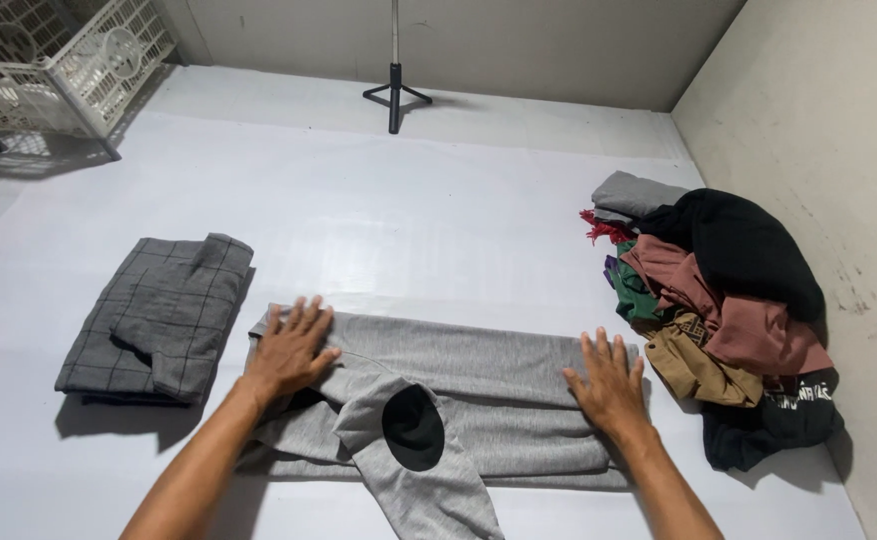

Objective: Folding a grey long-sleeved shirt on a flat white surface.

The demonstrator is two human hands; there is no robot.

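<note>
Head view shows your left hand (289,350) lying flat, fingers spread, on the left end of the grey top (459,400), which lies folded into a long band across the white floor (409,210) in front of you. Your right hand (611,385) presses flat on the right end, fingers slightly apart, holding nothing. A sleeve with a black oval patch (414,427) crosses the front of the top and runs off the bottom edge, so you cannot see its cuff. Your forearms are cut off there too. Just left of the top sits a folded checked garment (159,320); something dark shows under its lower edge, too little to tell what. To the right, near the wall (819,130), lies a heap of clothes (729,300): grey, black, dusty pink, green, tan and a red fringe, piled over each other so that no single piece shows whole, and you cannot tell what kind each is. At the far left corner a white lattice basket (59,60) is cut by the frame, its contents hard to make out. A black tripod (396,95) stands at the back, its top out of view.
</note>
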